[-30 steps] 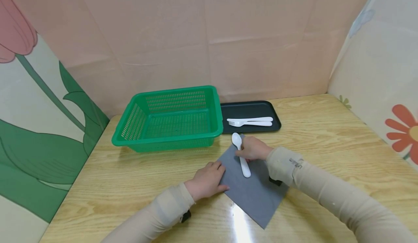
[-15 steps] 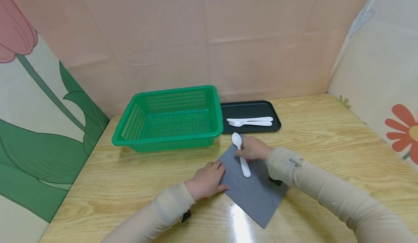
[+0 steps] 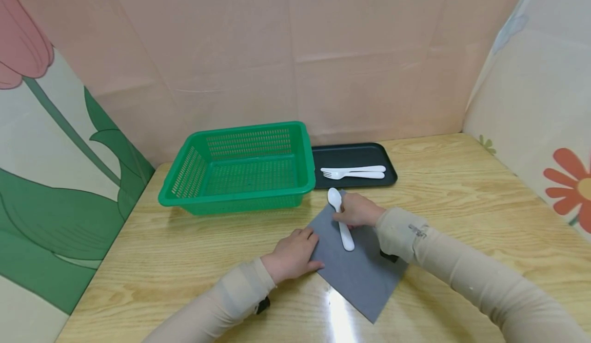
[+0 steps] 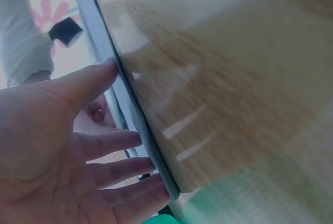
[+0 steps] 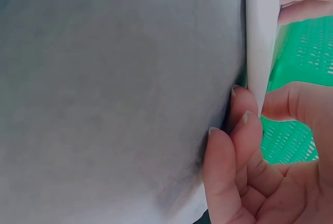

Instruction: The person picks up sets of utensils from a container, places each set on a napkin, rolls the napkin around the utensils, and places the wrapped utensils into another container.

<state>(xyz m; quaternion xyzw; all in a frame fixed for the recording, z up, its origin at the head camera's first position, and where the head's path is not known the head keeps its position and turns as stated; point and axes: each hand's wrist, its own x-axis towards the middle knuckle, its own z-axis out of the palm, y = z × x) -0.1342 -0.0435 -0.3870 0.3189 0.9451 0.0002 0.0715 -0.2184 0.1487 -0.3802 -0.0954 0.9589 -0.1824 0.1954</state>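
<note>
A white plastic spoon (image 3: 346, 236) lies over a grey square cloth or napkin (image 3: 367, 281) in the head view, its bowl toward the back. My right hand (image 3: 362, 210) pinches the spoon's handle near the bowl, at the cloth's far corner. In the right wrist view the thumb and fingers of the right hand (image 5: 276, 182) close on the handle (image 5: 261, 31) beside the cloth. At the cloth's left edge my left hand (image 3: 293, 255) rests with extended fingers. The left wrist view shows this left hand (image 4: 78, 146) touching the cloth's edge with thumb and fingertips.
A green slotted basket (image 3: 240, 201) stands at the back left of the wooden table (image 3: 461, 179). Right of it, a black tray (image 3: 351, 153) holds a white fork (image 3: 365, 175) and a white knife (image 3: 374, 168). A pink backdrop (image 3: 221, 51) rises behind.
</note>
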